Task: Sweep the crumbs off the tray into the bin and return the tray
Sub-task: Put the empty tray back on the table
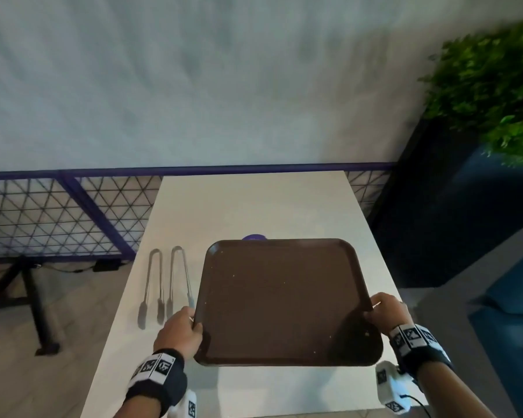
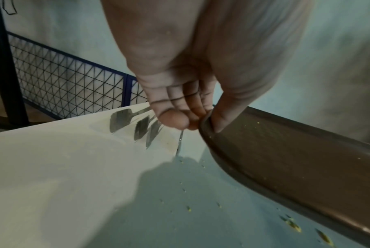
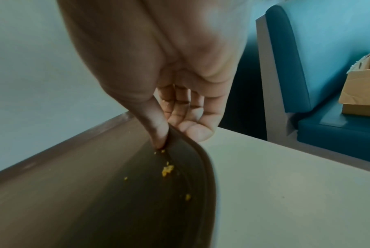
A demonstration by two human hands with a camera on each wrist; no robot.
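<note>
A brown tray (image 1: 284, 300) with small yellow crumbs (image 3: 167, 169) is held above the white table (image 1: 254, 206). My left hand (image 1: 181, 330) grips its left rim, thumb (image 2: 222, 117) on top and fingers underneath. My right hand (image 1: 388, 312) grips the right rim the same way, thumb (image 3: 156, 132) pressing inside the edge. In the left wrist view the tray (image 2: 286, 159) hangs clear of the table, and several crumbs (image 2: 292, 224) lie on the tabletop below it. No bin shows in any view.
Two metal tongs (image 1: 166, 285) lie on the table left of the tray. A purple object (image 1: 254, 236) peeks out behind the tray's far edge. A blue bench (image 3: 328, 83) with a cardboard box (image 3: 364, 90) stands to the right, a plant (image 1: 492, 89) beyond it.
</note>
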